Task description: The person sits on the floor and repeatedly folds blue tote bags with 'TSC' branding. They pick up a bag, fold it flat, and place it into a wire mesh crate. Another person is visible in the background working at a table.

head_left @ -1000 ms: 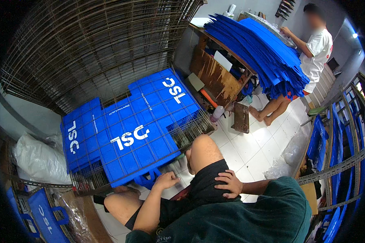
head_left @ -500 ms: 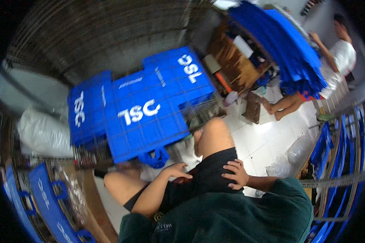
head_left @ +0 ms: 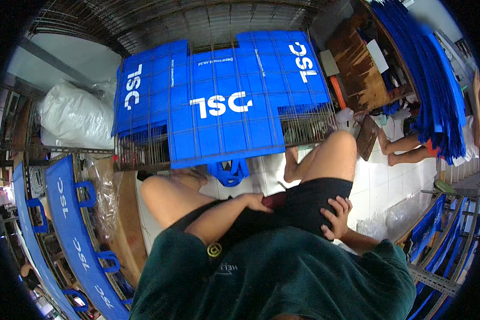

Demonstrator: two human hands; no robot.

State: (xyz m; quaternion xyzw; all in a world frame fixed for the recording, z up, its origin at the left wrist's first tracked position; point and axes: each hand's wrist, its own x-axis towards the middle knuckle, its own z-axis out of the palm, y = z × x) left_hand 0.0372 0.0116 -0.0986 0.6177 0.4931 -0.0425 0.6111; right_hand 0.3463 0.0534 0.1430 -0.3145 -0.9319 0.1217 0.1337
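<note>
My left hand [head_left: 256,202] lies in my lap between my thighs, fingers loosely stretched and holding nothing. Beside its fingertips shows a dark red surface [head_left: 275,200], partly covered by my black shorts. On my right thigh rests my right hand [head_left: 336,216], open with its fingers spread. Beyond my knees, flat blue fabric bag pieces [head_left: 224,125] with white print lie under a wire mesh rack [head_left: 304,125]. A blue bag handle [head_left: 229,173] hangs from the near edge of the pieces. Neither hand touches them.
Racks of blue bag panels [head_left: 72,213] stand at my left, more panels [head_left: 426,226] at my right. A stuffed clear plastic sack [head_left: 77,114] sits at the far left. At the far right, a person [head_left: 410,149] is beside hanging blue fabric [head_left: 432,80]. Plastic bags [head_left: 402,210] lie on white tiles.
My view has shifted, so the rack and blue pieces appear higher and further right. My left hand has settled lower into my lap. My right hand stays on my thigh.
</note>
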